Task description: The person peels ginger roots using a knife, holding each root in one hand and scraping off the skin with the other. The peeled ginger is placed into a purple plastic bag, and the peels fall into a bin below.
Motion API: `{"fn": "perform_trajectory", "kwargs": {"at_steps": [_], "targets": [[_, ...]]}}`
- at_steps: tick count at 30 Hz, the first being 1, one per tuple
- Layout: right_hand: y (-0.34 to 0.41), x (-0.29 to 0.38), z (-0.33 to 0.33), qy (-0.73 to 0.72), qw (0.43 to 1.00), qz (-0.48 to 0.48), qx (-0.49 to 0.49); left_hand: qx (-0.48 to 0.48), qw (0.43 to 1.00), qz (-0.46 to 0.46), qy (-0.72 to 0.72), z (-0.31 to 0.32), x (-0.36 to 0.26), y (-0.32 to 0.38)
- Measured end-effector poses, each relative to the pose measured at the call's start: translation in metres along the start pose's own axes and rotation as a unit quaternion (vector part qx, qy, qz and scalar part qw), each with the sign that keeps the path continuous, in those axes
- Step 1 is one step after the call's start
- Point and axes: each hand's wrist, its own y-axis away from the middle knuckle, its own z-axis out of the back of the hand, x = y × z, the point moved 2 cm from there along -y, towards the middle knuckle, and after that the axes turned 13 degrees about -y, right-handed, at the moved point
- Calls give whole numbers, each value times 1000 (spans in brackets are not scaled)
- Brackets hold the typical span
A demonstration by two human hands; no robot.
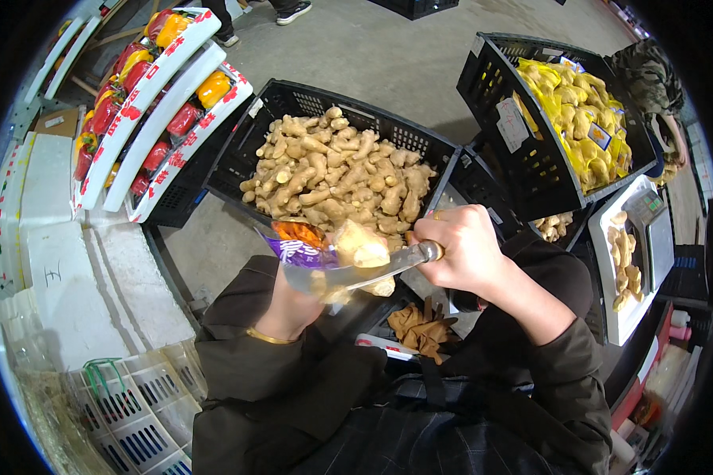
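My right hand [460,249] is closed around the handle of a knife [392,261], whose broad metal blade points left, across the near side of a large ginger root [359,243]. Behind the blade, my left hand [291,303] holds that root; its fingers are mostly hidden. A purple and orange snack packet [303,243] is also at the left hand, beside the root; how it is held cannot be seen. Pieces of ginger show just under the blade, partly blurred. Beyond both hands, a black plastic crate [285,89] holds many loose ginger roots [333,166].
At right are a black crate [493,119] of ginger in yellow net bags and a scale [659,237] beside a white tray [606,279] of ginger. Boxes of bell peppers [154,89] stand left. Brown gloves [419,329] lie below the hands. Another person [650,77] is far right.
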Motion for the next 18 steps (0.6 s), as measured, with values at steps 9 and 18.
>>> {"fn": "perform_trajectory", "kwargs": {"at_steps": [9, 18], "targets": [[-2, 3, 4, -14, 999, -10, 44, -8, 999, -16, 38, -3, 4, -6], [-1, -3, -2, -3, 1000, 1, -2, -72, 997, -23, 20, -5, 4, -3]]}}
